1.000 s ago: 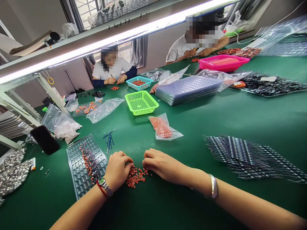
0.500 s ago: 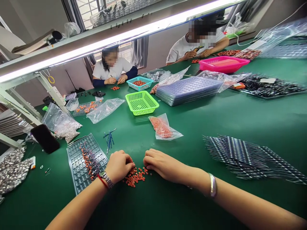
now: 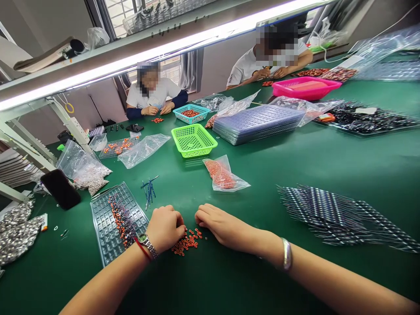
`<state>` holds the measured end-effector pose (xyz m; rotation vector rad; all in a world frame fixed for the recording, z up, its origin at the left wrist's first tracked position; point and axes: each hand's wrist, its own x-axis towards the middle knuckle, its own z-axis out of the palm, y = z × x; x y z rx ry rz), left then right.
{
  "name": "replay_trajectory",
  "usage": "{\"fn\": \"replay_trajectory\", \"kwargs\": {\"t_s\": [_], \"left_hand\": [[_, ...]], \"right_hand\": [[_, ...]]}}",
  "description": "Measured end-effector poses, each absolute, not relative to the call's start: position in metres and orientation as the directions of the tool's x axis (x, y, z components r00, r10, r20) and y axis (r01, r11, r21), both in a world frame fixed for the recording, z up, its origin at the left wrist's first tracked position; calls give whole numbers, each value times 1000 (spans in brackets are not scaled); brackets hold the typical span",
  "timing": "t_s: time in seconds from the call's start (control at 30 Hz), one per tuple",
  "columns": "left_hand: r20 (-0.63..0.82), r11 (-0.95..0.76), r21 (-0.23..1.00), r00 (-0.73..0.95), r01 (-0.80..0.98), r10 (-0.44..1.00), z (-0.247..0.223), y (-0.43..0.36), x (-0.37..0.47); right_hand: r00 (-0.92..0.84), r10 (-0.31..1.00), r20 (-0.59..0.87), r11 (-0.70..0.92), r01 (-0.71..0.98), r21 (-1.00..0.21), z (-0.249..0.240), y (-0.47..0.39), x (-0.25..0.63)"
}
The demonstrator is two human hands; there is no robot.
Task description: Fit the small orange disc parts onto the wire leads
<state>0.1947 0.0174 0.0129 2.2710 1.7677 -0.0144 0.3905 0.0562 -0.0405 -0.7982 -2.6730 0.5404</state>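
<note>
On the green table lies a loose pile of small orange-red ring pieces (image 3: 187,245). My left hand (image 3: 166,229) is at the pile's left edge, fingers curled and closed, its fingertips over the pieces; anything between them is hidden. Just right of and above the pile, my right hand (image 3: 218,221) rests with bent fingers pressed together, and what they hold, if anything, cannot be made out. Left of my left wrist, a clear gridded tray (image 3: 105,227) carries a heap of orange parts with thin dark leads (image 3: 121,218).
Blue strips (image 3: 149,192) lie beyond my left hand. Ahead are a bag of orange pieces (image 3: 223,174), a green basket (image 3: 194,141) and stacked clear trays (image 3: 256,122). Dark beaded strips (image 3: 328,214) lie right, a phone (image 3: 61,189) left. Two people sit across the table.
My left hand has shifted slightly right over the pile's edge. My right hand has moved slightly left.
</note>
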Motion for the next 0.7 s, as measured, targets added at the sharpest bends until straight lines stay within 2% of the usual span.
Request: {"fn": "replay_trajectory", "kwargs": {"t_s": [0.3,0.7], "left_hand": [[-50,-297,125,305,947,951,3,17,202],[-25,-353,85,356,932,934,3,8,193]], "right_hand": [[-757,636,150,706,492,-510,-43,59,392],[-765,635,104,691,503,-519,-26,53,391]]}}
